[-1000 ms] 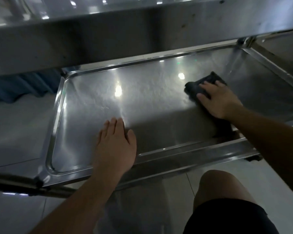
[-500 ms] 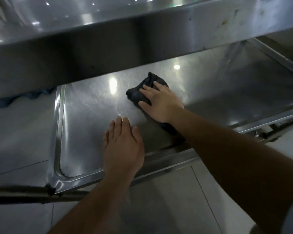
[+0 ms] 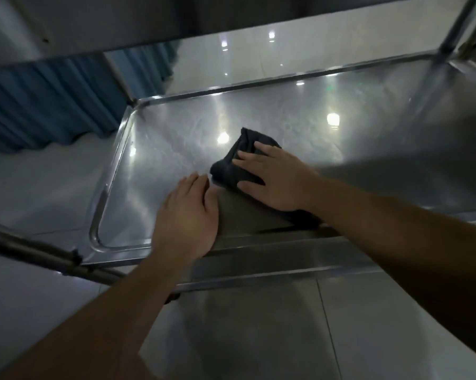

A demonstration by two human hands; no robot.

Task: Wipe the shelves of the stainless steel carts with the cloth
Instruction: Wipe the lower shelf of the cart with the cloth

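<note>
**Wiping the lower shelf, cloth under the palm**

Pressing the dark cloth (image 3: 241, 165) flat under the right hand (image 3: 279, 182), fingers spread and straight, nothing pinched. Lying bunched on the lower shelf (image 3: 368, 149), just ahead of the fingertips and trailing back beneath the wrist. Bracing with the left hand (image 3: 187, 218), laid open on the steel just beside the cloth. Looking soft, light and limp, probably slightly damp, though too dim to tell. Likely sliding easily on slick metal; best held by broad palm pressure over its middle.
</note>
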